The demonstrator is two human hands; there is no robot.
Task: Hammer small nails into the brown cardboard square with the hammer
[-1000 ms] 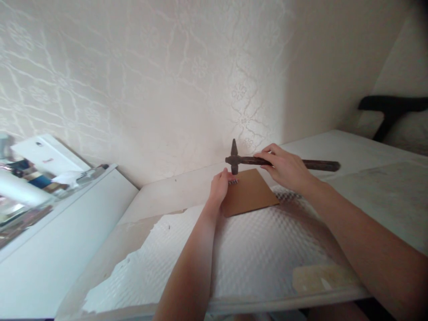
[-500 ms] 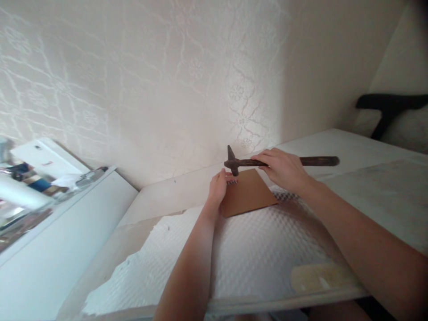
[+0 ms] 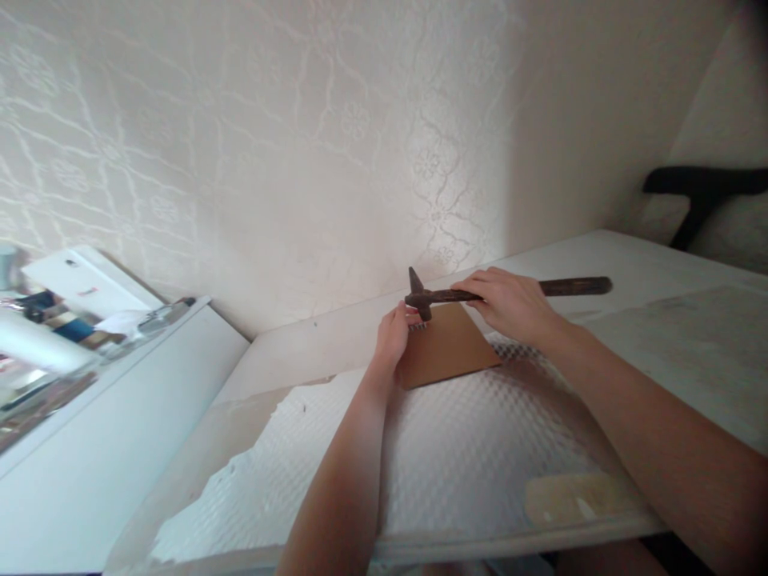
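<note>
we are working, seemingly midway: right hand (image 3: pixel 509 302) gripping a hammer (image 3: pixel 442 296) over the board (image 3: pixel 447 348), left hand (image 3: pixel 393 333) by a ridged piece (image 3: pixel 418 326), its grip and what's left unclear.

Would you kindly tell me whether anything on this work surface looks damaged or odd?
Yes: the white textured covering has a ragged, seemingly torn left edge, and a tan patch near the front interrupts the white.
</note>
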